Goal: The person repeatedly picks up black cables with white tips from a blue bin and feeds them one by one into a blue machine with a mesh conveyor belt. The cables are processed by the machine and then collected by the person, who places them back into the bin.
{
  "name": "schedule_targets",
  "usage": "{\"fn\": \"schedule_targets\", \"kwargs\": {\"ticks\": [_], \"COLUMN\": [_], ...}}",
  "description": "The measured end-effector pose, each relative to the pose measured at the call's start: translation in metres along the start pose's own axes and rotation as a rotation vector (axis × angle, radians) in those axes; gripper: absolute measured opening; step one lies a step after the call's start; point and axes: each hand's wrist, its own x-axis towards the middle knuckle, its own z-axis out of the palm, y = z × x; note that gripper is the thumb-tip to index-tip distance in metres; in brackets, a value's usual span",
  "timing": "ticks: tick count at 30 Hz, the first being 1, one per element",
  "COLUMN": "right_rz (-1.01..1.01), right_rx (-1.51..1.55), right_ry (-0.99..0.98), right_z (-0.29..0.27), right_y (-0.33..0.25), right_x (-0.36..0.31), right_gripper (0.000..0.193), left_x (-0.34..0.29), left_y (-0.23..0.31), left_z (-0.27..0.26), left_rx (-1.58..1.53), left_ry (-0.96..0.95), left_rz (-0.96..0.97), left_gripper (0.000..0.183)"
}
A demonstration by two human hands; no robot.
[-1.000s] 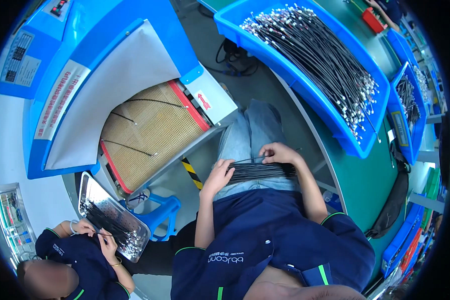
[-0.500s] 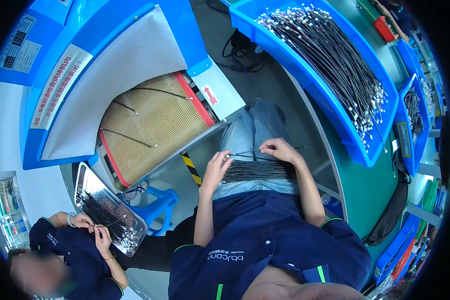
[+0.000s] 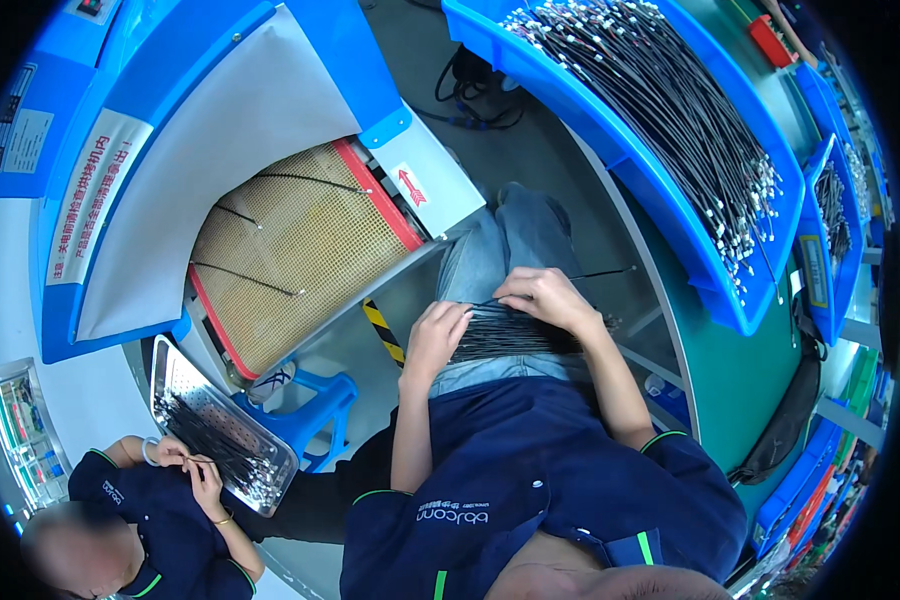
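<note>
A thin black cable [image 3: 602, 274] runs between my two hands above my lap, its tail sticking out past my right hand. My left hand [image 3: 438, 336] pinches it near one end, fingertips together. Close by, my right hand [image 3: 545, 297] also grips the cable between thumb and fingers. Under both hands a bundle of similar black cables [image 3: 515, 338] lies across my thighs, partly covered by the right hand and wrist. What the fingertips cover at the cable's end is too small to make out.
Ahead on the left, a blue-hooded machine has a mesh conveyor belt [image 3: 280, 250] carrying several cables. A blue bin [image 3: 620, 160] full of cables stands on the green table [image 3: 735, 375] to the right. At the lower left, a co-worker handles cables over a metal tray [image 3: 280, 435] near a blue stool [image 3: 320, 405].
My right hand has moved slightly left and away from my body, closer to my left hand. More of the cable's tail now shows on the right. The view has shifted a little.
</note>
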Motion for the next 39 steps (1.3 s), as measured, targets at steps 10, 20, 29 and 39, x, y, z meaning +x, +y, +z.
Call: {"fn": "schedule_targets", "kwargs": {"ticks": [10, 20, 29, 39], "right_rz": [-0.146, -0.094, -0.112, -0.134], "right_rx": [-0.087, 0.002, 0.058, 0.097], "right_ry": [0.103, 0.087, 0.102, 0.117], "right_z": [-0.003, -0.002, 0.0, 0.0], "right_y": [-0.012, -0.015, -0.015, -0.02], "right_x": [0.001, 0.002, 0.003, 0.005], "right_gripper": [0.01, 0.01, 0.011, 0.011], "left_x": [0.003, 0.006, 0.0, -0.001], "left_y": [0.006, 0.02, 0.012, 0.02], "left_z": [-0.006, -0.013, -0.016, -0.019], "left_rx": [0.112, 0.025, 0.028, -0.05], "left_ry": [0.062, 0.173, 0.226, 0.292], "left_rz": [0.1, 0.032, 0.211, 0.172], "left_gripper": [0.016, 0.016, 0.015, 0.018]}}
